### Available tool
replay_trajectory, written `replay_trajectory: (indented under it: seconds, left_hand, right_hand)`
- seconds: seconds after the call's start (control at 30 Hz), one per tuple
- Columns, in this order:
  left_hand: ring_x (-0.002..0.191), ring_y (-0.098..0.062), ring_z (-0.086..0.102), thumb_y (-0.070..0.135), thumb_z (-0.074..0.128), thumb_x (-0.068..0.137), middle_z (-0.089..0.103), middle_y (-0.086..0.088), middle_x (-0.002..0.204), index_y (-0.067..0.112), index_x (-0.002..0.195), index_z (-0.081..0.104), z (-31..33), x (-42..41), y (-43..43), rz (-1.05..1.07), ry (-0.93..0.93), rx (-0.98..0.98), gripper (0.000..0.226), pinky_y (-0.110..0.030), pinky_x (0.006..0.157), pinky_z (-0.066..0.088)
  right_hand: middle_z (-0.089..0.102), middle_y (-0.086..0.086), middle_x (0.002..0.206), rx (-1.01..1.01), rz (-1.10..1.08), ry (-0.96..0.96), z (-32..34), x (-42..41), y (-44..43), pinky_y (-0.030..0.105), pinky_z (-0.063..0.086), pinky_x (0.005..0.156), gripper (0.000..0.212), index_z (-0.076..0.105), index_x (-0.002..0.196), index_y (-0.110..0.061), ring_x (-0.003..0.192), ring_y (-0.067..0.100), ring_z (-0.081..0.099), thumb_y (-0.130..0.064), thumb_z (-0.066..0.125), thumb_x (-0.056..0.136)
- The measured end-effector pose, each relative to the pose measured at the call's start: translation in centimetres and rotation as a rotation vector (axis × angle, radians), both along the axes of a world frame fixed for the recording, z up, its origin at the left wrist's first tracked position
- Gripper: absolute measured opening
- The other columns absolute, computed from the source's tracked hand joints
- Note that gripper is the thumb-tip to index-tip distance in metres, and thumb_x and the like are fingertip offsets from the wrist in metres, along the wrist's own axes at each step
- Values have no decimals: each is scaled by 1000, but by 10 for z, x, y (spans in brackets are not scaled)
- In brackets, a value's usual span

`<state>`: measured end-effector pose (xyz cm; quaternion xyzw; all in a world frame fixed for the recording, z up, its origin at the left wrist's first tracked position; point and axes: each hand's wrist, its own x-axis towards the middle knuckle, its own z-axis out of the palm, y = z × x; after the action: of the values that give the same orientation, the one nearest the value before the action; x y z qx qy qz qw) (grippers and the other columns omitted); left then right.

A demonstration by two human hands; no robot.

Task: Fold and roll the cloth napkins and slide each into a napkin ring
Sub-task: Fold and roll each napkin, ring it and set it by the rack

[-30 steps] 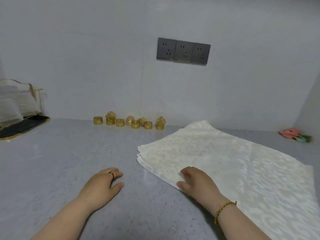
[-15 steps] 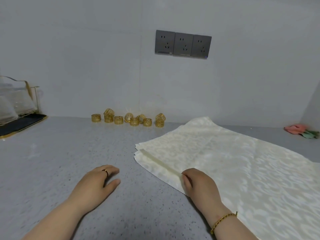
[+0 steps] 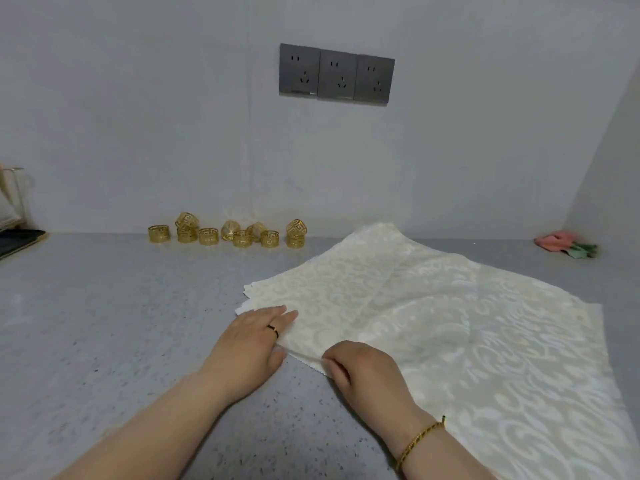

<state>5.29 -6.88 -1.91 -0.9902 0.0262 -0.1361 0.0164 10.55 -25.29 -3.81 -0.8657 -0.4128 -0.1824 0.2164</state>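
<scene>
A stack of cream patterned cloth napkins [image 3: 433,313] lies spread on the grey counter, filling its right half. My left hand [image 3: 254,341] rests flat on the stack's near left corner, fingers straight. Just to its right, my right hand [image 3: 360,372] has its fingers curled at the napkins' near edge, pinching the top layer. Several gold openwork napkin rings [image 3: 228,233] stand in a loose row against the back wall, well beyond both hands.
A grey speckled counter [image 3: 114,317] meets a pale wall carrying three dark sockets [image 3: 336,76]. A pink and green cloth flower [image 3: 564,244] lies at the far right corner. A dark tray with a wire rack [image 3: 15,237] sits at the far left edge.
My left hand has moved right from the bare counter onto the napkins' near left corner. My right hand stays at the near edge, now pinching it.
</scene>
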Motion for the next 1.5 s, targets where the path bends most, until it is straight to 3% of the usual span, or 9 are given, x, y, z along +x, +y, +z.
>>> replay_trajectory:
  seconds: [0.1, 0.23, 0.47, 0.63, 0.87, 1.03, 1.2, 1.37, 1.5]
  left_hand:
    - [119, -6, 51, 35, 28, 81, 53, 8, 130, 27, 120, 60, -8, 18, -5, -30, -53, -154, 51, -17, 100, 33]
    - [128, -4, 39, 23, 35, 98, 44, 14, 138, 30, 128, 51, -27, 24, 5, -19, -156, -343, 35, -8, 95, 24]
    - [85, -21, 60, 48, 4, 67, 69, -2, 92, 10, 93, 69, -28, 13, 17, 46, -257, -354, 80, -12, 62, 35]
    - [80, -12, 49, 40, 11, 74, 62, 7, 91, 20, 98, 64, -25, 3, 31, 90, -261, -256, 61, -4, 52, 21]
    - [37, -8, 45, 32, 34, 75, 45, 14, 43, 27, 45, 47, -11, -44, 60, 141, -227, -61, 33, 1, 47, 9]
    - [50, -18, 63, 23, 67, 74, 68, 7, 61, 20, 60, 70, -7, -77, 75, 171, -292, -40, 15, -24, 47, 48]
    - [57, -25, 63, 5, 75, 71, 69, 2, 67, 14, 65, 69, -6, -85, 74, 219, -306, -164, 13, -31, 59, 45]
    - [79, -39, 63, 0, 51, 80, 68, -20, 88, -4, 76, 65, 40, -82, 53, 268, -658, -183, 15, -60, 88, 39]
    - [100, -44, 56, 10, 41, 85, 65, -22, 104, -1, 87, 61, 83, -106, 59, 255, -652, -327, 24, -56, 95, 37]
  right_hand:
    - [65, -9, 74, -70, 20, 102, 5, 0, -3, 20, 45, 59, 43, 65, 75, -21, 69, 9, 59, -37, 25, 78]
    - [59, -20, 61, -75, -21, 74, 7, -2, -4, 7, 36, 46, 27, 63, 65, -34, 56, -2, 56, -32, 36, 66]
    - [68, -9, 90, -75, -97, 114, 13, -3, -13, 16, 46, 71, 33, 70, 93, -22, 85, 9, 64, -13, 54, 66]
    - [59, 1, 115, -157, -123, 137, 10, -1, -14, 27, 38, 80, 39, 59, 113, -15, 107, 20, 52, -1, 42, 81]
    - [55, -2, 125, -219, -152, 57, 20, -14, -39, 26, 37, 93, 52, 47, 130, -22, 116, 19, 49, 1, 38, 84]
    - [50, -5, 133, -223, -172, 48, 29, -28, -55, 24, 32, 99, 54, 39, 136, -26, 123, 16, 43, -4, 38, 87]
    - [57, -5, 123, -236, -230, 40, 26, -33, -58, 24, 38, 91, 49, 50, 127, -25, 114, 16, 50, -4, 43, 83]
    - [70, -10, 65, -121, -197, -94, 29, -28, -62, 17, 52, 51, 59, 73, 75, -26, 57, 8, 67, -3, 84, 21]
    - [64, -5, 115, -75, -153, 29, 53, -37, -54, 24, 46, 89, 49, 62, 116, -20, 108, 16, 61, 2, 66, 73]
